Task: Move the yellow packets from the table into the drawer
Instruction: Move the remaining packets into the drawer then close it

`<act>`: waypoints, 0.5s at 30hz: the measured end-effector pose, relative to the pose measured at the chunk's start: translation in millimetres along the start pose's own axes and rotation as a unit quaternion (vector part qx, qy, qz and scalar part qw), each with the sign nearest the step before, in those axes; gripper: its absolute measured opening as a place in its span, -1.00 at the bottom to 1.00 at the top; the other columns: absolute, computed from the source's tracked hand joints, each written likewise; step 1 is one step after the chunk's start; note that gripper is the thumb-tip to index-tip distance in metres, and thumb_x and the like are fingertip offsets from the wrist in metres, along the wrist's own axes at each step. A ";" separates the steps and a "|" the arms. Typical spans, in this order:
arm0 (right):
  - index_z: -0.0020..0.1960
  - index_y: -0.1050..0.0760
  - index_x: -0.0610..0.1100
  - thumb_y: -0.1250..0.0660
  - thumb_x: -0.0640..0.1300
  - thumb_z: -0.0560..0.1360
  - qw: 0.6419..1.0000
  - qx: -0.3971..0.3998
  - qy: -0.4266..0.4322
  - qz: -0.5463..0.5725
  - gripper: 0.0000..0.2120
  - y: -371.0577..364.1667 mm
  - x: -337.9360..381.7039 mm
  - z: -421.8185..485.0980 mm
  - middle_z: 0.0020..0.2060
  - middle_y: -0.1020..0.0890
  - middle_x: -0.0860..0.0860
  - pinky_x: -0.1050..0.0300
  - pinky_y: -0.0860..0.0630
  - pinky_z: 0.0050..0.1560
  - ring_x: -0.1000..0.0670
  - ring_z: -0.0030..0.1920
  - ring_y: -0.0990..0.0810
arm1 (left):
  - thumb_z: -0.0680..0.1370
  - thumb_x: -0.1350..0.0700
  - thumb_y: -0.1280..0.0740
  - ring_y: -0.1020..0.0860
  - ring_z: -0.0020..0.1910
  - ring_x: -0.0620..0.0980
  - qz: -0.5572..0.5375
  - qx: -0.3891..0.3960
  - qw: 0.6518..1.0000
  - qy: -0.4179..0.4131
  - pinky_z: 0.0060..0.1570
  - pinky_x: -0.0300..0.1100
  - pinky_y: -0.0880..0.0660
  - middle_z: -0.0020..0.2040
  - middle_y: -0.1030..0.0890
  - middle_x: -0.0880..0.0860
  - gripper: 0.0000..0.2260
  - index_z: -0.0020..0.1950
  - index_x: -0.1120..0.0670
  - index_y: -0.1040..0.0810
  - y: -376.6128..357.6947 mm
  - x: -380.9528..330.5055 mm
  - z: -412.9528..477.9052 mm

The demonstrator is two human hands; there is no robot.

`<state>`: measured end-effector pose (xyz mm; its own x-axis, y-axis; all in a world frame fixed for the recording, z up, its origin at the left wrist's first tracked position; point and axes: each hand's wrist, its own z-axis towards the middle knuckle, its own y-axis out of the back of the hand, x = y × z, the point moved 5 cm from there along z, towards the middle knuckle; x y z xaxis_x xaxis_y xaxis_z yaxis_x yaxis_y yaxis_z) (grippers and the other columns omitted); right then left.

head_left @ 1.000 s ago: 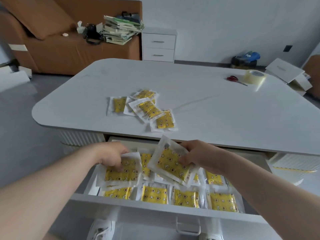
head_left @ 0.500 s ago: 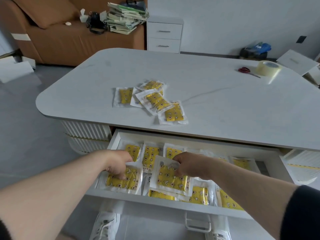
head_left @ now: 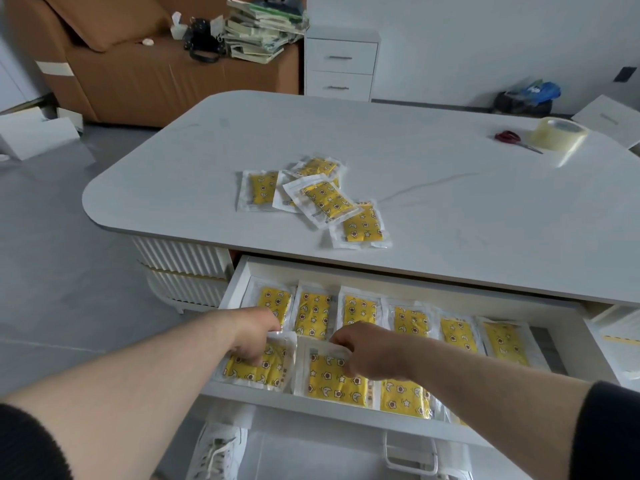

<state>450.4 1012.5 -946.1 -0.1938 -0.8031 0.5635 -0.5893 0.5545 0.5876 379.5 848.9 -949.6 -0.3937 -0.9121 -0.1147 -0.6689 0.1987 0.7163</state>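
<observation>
yellow star-patterned packets (head_left: 329,200), white drawer (head_left: 239,282), red-handled scissors (head_left: 507,136), brown sofa (head_left: 138,74)

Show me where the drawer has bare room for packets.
Bare drawer floor at its right end, between the rightmost packet and the right wall. Back row and front left, under the left hand and right hand, are crowded.

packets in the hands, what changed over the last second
Both hands came down from above the drawer and lowered their packets into its front row: the left hand still holds the left packet at the front left corner, the right hand still pinches the right packet beside it. The pile of packets on the table, the tape roll and the scissors stayed put.
</observation>
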 end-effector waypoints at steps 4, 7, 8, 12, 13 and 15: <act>0.31 -0.49 -0.07 -0.29 -0.32 0.53 1.000 -0.007 -0.001 0.003 -0.62 0.9 -1.6 0.5 -0.04 -0.54 0.01 0.29 -0.44 -0.21 0.07 -0.16 -0.49 | 0.47 0.24 -0.37 -0.48 -0.13 -0.03 -0.003 0.005 1.000 -0.003 -0.23 -0.22 -0.43 -0.10 -0.49 -0.01 -0.81 0.06 0.06 -0.52 2.3 0.2 -1.9; 0.31 -0.49 -0.07 -0.30 -0.32 0.52 1.000 -0.010 -0.002 -0.003 -0.61 1.8 -2.7 1.5 0.00 -0.55 0.00 0.29 -0.46 -0.20 0.05 -0.13 -0.51 | 0.50 0.30 -0.23 -0.43 -0.19 -0.05 -0.006 -0.006 1.000 -0.008 -0.34 -0.28 -0.36 -0.21 -0.43 -0.03 -0.78 0.08 0.12 -0.54 4.7 -1.2 -2.6; 0.31 -0.49 -0.07 -0.30 -0.32 0.52 1.000 -0.010 -0.003 -0.004 -0.62 2.1 -2.5 1.4 0.02 -0.57 -0.02 0.27 -0.50 -0.15 0.03 -0.10 -0.53 | 0.51 0.31 -0.22 -0.43 -0.18 -0.05 -0.003 -0.009 1.000 -0.008 -0.35 -0.29 -0.34 -0.21 -0.42 -0.04 -0.77 0.10 0.11 -0.54 5.0 -1.1 -2.9; 0.30 -0.50 -0.08 -0.30 -0.32 0.52 1.000 -0.007 -0.003 0.003 -0.62 3.3 -4.6 2.5 0.08 -0.59 -0.06 0.17 -0.52 -0.03 -0.03 0.00 -0.55 | 0.53 0.29 -0.26 -0.47 -0.15 -0.04 -0.003 -0.022 1.000 -0.011 -0.34 -0.29 -0.36 -0.19 -0.45 -0.03 -0.80 0.09 0.09 -0.56 4.9 -0.7 -2.8; 0.30 -0.50 -0.08 -0.30 -0.32 0.52 1.000 -0.006 -0.004 0.004 -0.62 2.9 -5.6 3.2 0.08 -0.59 -0.06 0.18 -0.51 -0.04 -0.03 -0.01 -0.55 | 0.53 0.28 -0.27 -0.47 -0.15 -0.05 -0.008 -0.024 1.000 -0.011 -0.33 -0.29 -0.36 -0.18 -0.46 -0.03 -0.80 0.08 0.08 -0.57 3.8 -0.7 -2.1; 0.30 -0.51 -0.08 -0.30 -0.32 0.52 1.000 -0.006 -0.004 0.002 -0.62 1.9 -6.8 4.5 0.07 -0.59 -0.06 0.20 -0.50 -0.07 -0.02 -0.03 -0.55 | 0.52 0.28 -0.28 -0.49 -0.15 -0.04 -0.015 -0.028 0.999 -0.009 -0.31 -0.27 -0.38 -0.16 -0.49 -0.02 -0.81 0.07 0.08 -0.58 0.3 -0.7 -0.1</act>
<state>447.0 1018.1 -951.5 -0.2018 -0.8030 0.5607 -0.5787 0.5597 0.5932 379.7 849.5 -949.2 -0.3850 -0.9107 -0.1495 -0.6453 0.1498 0.7491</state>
